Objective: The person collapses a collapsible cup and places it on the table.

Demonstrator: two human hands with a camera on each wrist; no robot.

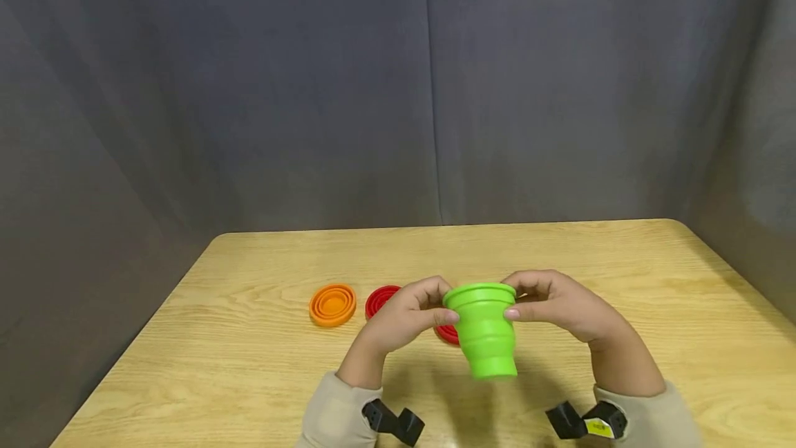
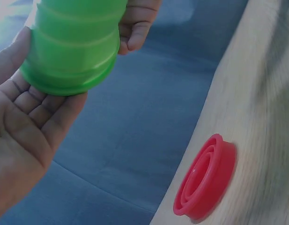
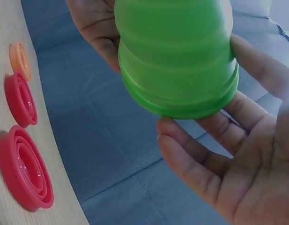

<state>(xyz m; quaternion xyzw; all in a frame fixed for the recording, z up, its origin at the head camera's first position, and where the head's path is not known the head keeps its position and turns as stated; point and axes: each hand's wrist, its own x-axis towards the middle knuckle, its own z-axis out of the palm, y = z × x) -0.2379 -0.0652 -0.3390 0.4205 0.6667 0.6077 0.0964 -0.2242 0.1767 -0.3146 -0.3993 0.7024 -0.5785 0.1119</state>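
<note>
A green collapsible cup [image 1: 488, 334], drawn out to its full stepped height, is held above the table with its wide rim up. My left hand [image 1: 412, 314] grips the rim on the left, thumb on the outer wall. On the opposite side my right hand [image 1: 562, 303] pinches the rim the same way. Close up in the right wrist view, the green cup [image 3: 177, 61] shows its ribbed wall, with the right thumb and fingers about the rim. The left wrist view has the left hand [image 2: 29, 122] around the rim of the green cup [image 2: 74, 42].
On the wooden table [image 1: 249, 365] lie an orange collapsed cup [image 1: 332, 305] and two red collapsed cups, one [image 1: 381, 298] just left of the other [image 1: 448, 334]. Both red ones are partly hidden behind the left hand or green cup. Grey cloth [image 1: 311, 88] hangs behind the table.
</note>
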